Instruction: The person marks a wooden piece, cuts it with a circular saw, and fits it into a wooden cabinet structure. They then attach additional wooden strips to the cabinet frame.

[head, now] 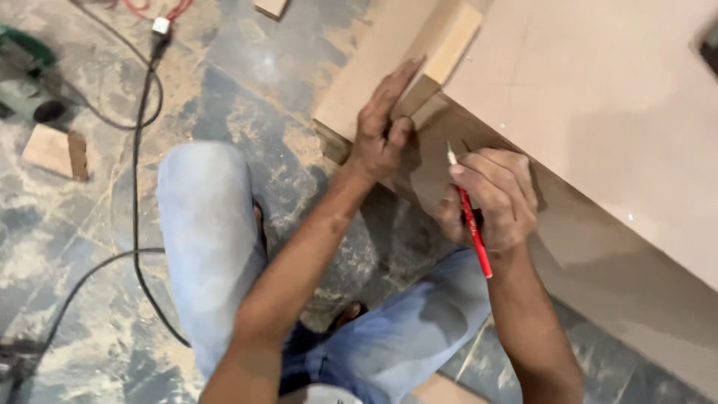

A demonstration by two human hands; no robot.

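The right hand is curled into a loose fist around a red pencil, fingers folded over the shaft, with the sharpened pale tip pointing up and away from the wrist and the red body running down past the heel of the hand. The tip sits at or just above the shaded vertical face of a large beige laminated board; actual contact cannot be determined. The left hand lies just beside it to the left, fingers pressed together and extended, with the fingertips bearing on a narrow pale brown board strip where that strip meets a small light wooden block. The thumb is tucked against the palm side at the strip's lower edge. Both forearms extend down toward the camera over bent knees in light blue denim trousers. Below lies a dark stone-patterned floor dusted with sawdust. A black power cable runs across the floor on the left, near a wooden offcut and a green power tool at the frame's left edge.
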